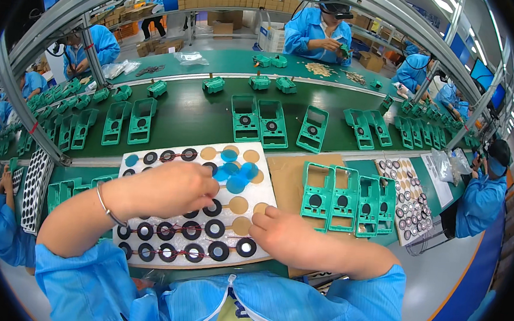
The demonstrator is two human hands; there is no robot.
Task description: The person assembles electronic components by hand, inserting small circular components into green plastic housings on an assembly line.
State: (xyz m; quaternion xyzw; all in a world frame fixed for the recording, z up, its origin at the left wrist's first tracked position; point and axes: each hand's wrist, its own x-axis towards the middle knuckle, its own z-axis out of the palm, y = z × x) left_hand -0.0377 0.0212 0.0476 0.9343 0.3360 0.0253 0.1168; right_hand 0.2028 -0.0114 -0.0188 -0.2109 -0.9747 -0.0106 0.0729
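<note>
A white foam board [151, 146] lies in front of me, with rows of small round black speakers [192, 230] and their thin dark red wires. My left hand [174, 189] is over the board's middle, its fingers pinched together beside a pile of translucent blue discs [237, 183]. Whatever is between those fingertips is hidden. Near the board's right edge my right hand [276, 233] has its fingers bent and drawn together, close to a round tan recess [241, 225] and a speaker [246, 247]. I cannot make out what it holds, if anything.
Green plastic housings [343, 201] stand on cardboard [286, 174] to the right. Beyond the board, more green housings [271, 124] line a dark green conveyor [182, 122]. Another speaker board [406, 198] lies further right. A metal frame post [31, 109] rises at left. Co-workers [320, 34] sit around.
</note>
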